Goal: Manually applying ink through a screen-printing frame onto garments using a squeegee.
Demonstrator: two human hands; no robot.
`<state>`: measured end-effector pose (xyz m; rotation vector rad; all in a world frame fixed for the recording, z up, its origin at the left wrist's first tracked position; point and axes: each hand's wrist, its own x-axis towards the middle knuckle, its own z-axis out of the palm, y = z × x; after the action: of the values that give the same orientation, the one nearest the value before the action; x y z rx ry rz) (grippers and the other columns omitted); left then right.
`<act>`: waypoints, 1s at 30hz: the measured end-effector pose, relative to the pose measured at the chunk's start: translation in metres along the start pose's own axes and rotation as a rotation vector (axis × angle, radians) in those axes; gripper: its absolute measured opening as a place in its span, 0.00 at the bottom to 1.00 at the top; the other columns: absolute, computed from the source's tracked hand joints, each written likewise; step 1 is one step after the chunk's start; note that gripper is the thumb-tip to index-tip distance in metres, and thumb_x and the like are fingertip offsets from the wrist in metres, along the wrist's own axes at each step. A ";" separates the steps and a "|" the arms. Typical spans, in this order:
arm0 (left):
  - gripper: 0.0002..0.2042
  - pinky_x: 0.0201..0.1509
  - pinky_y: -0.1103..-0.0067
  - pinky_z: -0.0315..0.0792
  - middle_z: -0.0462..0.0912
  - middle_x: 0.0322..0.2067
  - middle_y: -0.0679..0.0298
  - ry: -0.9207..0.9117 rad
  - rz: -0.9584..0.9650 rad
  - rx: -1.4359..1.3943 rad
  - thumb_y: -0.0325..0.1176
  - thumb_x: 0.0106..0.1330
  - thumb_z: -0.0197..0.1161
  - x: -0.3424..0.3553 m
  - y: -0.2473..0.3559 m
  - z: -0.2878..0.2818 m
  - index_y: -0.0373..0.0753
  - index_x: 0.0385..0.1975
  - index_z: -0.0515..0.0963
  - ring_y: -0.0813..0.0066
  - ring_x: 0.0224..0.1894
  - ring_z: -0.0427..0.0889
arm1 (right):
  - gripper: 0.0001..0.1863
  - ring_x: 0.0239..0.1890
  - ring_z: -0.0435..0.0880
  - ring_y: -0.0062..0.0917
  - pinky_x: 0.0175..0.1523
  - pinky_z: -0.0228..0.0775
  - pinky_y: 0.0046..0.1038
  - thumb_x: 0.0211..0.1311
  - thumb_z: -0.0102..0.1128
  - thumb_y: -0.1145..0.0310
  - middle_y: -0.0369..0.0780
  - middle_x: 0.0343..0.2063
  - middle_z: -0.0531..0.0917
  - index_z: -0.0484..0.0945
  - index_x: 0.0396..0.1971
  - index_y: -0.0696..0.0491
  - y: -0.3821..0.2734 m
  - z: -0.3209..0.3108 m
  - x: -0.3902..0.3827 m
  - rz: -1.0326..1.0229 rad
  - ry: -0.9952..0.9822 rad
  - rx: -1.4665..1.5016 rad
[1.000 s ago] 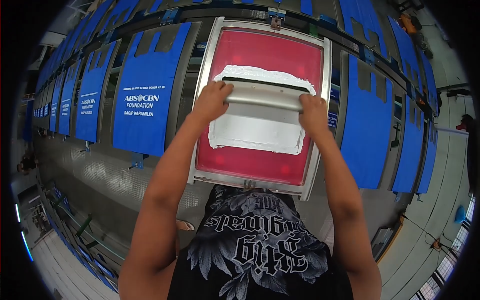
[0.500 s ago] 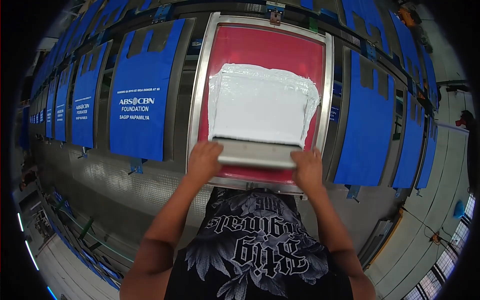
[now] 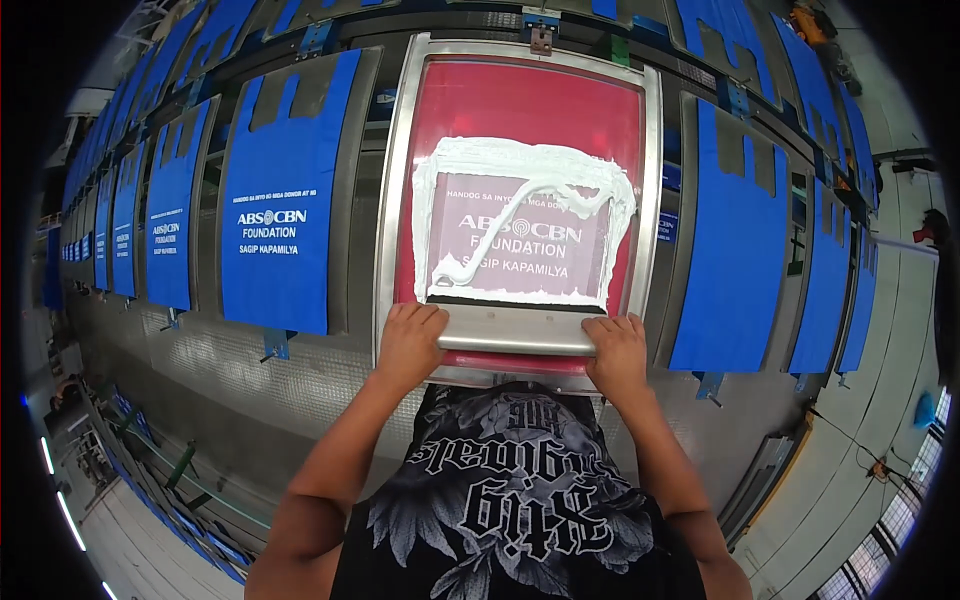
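Observation:
My left hand (image 3: 412, 338) and my right hand (image 3: 617, 352) are closed on the two ends of a wide metal squeegee (image 3: 515, 330). Its dark blade rests near the front of a red screen printing frame (image 3: 652, 200) with a metal border. White ink (image 3: 500, 152) lies thick around the sides of the printing area, and a streak of it runs slantwise across the middle. Through the thinned middle, pale lettering and a round emblem show on the mesh (image 3: 530, 210). What lies under the screen is mostly hidden.
Blue cut bag panels lie on flat boards in a row; the printed panel (image 3: 282, 190) on the left bears white lettering, while the right panel (image 3: 735, 250) shows none. A metal hinge clamp (image 3: 541, 38) meets the frame's far edge. Metal brackets (image 3: 277, 345) stick out at the near side.
The squeegee has come slightly nearer to me, with both hands still on it. The white layer over the middle has thinned, baring the lettering and leaving a slanted streak.

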<state>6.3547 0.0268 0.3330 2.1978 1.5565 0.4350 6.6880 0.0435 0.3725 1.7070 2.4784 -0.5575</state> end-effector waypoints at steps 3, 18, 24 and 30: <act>0.13 0.46 0.64 0.70 0.81 0.29 0.56 0.024 -0.031 0.017 0.24 0.41 0.64 0.062 -0.009 -0.010 0.38 0.30 0.80 0.55 0.37 0.79 | 0.27 0.42 0.77 0.41 0.59 0.62 0.45 0.30 0.63 0.81 0.42 0.33 0.82 0.81 0.39 0.50 0.022 -0.003 0.046 -0.056 0.230 0.004; 0.13 0.44 0.64 0.68 0.81 0.27 0.56 0.046 0.026 0.020 0.22 0.40 0.63 0.037 -0.005 -0.008 0.38 0.30 0.80 0.55 0.33 0.78 | 0.21 0.45 0.78 0.33 0.67 0.50 0.49 0.40 0.60 0.76 0.39 0.38 0.83 0.81 0.40 0.47 0.011 0.003 0.022 0.014 0.096 -0.034; 0.16 0.43 0.65 0.74 0.83 0.30 0.53 -0.098 -0.117 0.044 0.36 0.45 0.72 0.186 -0.031 -0.044 0.39 0.34 0.82 0.53 0.34 0.82 | 0.18 0.36 0.83 0.38 0.54 0.63 0.47 0.43 0.59 0.74 0.43 0.29 0.84 0.81 0.39 0.45 0.047 -0.072 0.151 0.051 0.035 -0.110; 0.14 0.49 0.65 0.68 0.82 0.33 0.56 -0.152 -0.062 0.043 0.25 0.41 0.68 0.030 0.002 -0.031 0.39 0.32 0.81 0.56 0.39 0.78 | 0.20 0.43 0.80 0.33 0.66 0.52 0.50 0.42 0.58 0.76 0.39 0.34 0.84 0.80 0.40 0.48 -0.006 -0.035 0.009 0.036 -0.018 -0.049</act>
<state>6.3511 0.0588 0.3613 2.1528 1.5599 0.2120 6.6840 0.0619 0.4043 1.7173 2.4229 -0.5028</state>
